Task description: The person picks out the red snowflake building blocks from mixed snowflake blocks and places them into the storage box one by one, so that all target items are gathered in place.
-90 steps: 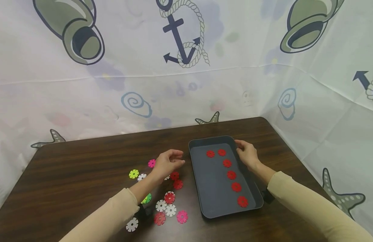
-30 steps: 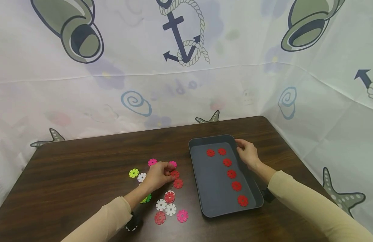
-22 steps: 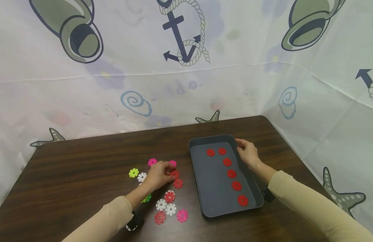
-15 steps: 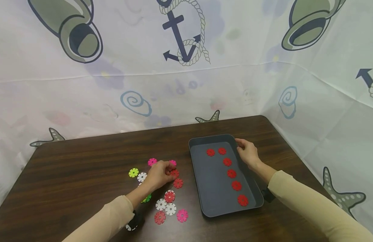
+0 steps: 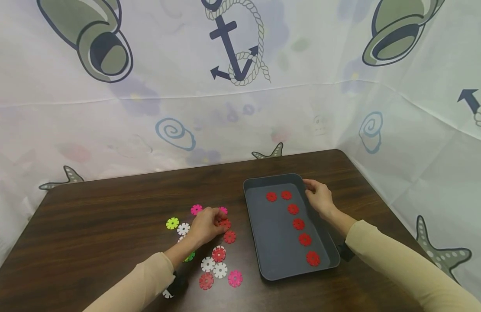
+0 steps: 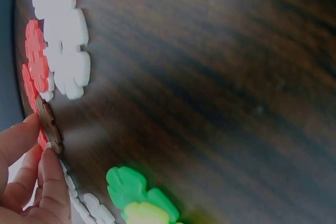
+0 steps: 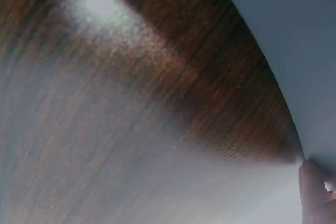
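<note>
In the head view my left hand (image 5: pixel 206 226) is over the loose notched discs, its thumb and fingertips pinching at a red disc (image 5: pixel 225 223). The left wrist view shows the thumb (image 6: pixel 21 137) and a finger either side of a sliver of red, with a brown disc (image 6: pixel 49 127) right beside the fingertips. Another red disc (image 5: pixel 230 237) lies just nearer. My right hand (image 5: pixel 320 199) grips the right rim of a dark grey tray (image 5: pixel 263 234) near its far corner; the right wrist view catches only fingertips (image 7: pixel 313 182) at the tray's edge. Several red discs (image 5: pixel 298 224) lie flat inside.
Around my left hand lie white discs (image 5: pixel 220 270), pink discs (image 5: pixel 235 278), a yellow disc (image 5: pixel 172 223) and a green disc (image 6: pixel 126 186), some overlapping. The dark wood table (image 5: pixel 108 216) meets a printed white curtain (image 5: pixel 224 125) behind and at the right.
Since three seconds ago my left hand has come down and nearer, from beside the tray onto the red disc; it has hardly moved over the last second. My right hand stays at the tray.
</note>
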Demonstrator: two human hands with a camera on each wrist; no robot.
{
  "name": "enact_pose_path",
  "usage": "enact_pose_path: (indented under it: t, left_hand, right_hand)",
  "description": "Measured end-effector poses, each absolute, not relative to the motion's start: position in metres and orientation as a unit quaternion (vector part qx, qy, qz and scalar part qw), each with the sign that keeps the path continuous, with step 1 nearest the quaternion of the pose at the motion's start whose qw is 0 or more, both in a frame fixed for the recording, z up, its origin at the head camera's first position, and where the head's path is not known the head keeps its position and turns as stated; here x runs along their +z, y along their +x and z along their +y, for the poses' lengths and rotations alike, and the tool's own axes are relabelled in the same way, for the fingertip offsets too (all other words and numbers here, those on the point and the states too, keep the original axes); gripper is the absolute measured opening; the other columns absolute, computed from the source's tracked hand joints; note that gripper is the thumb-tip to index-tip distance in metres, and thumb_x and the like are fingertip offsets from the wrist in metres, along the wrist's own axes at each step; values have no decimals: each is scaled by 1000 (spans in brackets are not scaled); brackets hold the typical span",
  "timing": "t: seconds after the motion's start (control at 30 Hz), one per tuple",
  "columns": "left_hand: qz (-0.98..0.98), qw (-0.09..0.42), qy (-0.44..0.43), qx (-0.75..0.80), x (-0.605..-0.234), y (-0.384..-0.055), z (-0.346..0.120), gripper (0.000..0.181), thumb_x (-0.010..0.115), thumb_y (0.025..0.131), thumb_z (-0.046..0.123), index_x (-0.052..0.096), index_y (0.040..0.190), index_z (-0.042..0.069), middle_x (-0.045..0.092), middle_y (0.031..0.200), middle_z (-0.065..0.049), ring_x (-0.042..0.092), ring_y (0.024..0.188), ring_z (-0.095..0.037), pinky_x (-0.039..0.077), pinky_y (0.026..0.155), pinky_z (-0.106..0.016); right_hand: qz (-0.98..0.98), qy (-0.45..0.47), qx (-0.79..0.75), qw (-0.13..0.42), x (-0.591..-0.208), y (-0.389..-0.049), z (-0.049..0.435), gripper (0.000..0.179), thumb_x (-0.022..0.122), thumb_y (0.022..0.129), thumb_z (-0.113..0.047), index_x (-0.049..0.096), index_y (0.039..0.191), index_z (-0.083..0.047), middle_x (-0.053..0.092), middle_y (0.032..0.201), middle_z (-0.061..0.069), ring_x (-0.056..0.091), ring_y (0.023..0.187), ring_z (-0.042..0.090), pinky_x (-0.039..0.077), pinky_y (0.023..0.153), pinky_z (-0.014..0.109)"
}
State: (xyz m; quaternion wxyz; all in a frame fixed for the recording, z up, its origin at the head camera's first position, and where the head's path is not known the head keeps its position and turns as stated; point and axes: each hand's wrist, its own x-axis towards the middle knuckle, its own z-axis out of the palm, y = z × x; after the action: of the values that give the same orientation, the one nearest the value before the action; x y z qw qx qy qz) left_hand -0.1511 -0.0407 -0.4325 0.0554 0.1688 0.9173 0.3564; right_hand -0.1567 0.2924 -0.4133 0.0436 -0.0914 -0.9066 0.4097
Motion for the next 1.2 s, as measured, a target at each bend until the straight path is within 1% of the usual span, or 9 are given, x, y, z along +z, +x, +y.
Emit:
enact_pose_path:
  t: [0.2,0.4,0.53,0.67,0.93,1.0,1.2]
  left_hand:
    - [923,42,171,343,-433,-149,-39,23,80,73,9,70,93,5,60,84,-6,54,76,-17,48,68,-33]
    - [920,18,186,345,-432,-146,-38,23,80,71,5,69,91,4,60,84,-7,56,78,-20,48,68,-34]
    - [914,18,189,358,-432,-146,-38,24,81,69,2,69,91,4,59,85,-8,57,80,-21,51,70,-34]
    - [910,19,187,370,-433,-146,-38,25,81,69,0,69,90,4,59,85,-7,58,79,-19,53,70,-33]
    - [892,44,157,422,-439,-147,-37,25,79,70,-4,68,91,4,62,88,-6,59,76,-14,54,70,-29]
    - [885,48,156,437,-439,-146,-37,25,78,70,-5,68,91,2,64,88,-7,59,75,-15,54,70,-29]
    - [856,87,121,494,-438,-146,-37,24,73,74,-7,67,95,2,66,88,-9,60,76,-16,55,72,-31]
  right_hand:
    - [-907,-93,409,44,-413,-156,292,39,46,92,1,50,131,4,58,120,26,55,110,35,47,86,43]
    - [-907,-91,410,45,-414,-156,292,39,46,92,1,50,131,4,58,120,26,55,110,36,47,86,44]
    - [-907,-89,410,47,-414,-156,292,39,46,92,1,50,131,4,58,120,26,55,109,36,46,85,43]
    - [-906,-89,412,51,-414,-156,292,39,46,92,1,50,130,5,58,120,26,54,111,36,46,87,44]
    - [-904,-88,415,52,-418,-153,292,39,46,92,1,50,131,4,57,122,26,53,113,36,45,89,46]
    - [-904,-87,415,52,-418,-152,292,39,46,92,1,50,131,4,57,122,26,53,114,37,45,89,46]
    - [-904,-84,416,53,-418,-151,292,40,46,92,1,49,132,4,56,124,27,52,115,38,46,89,46]
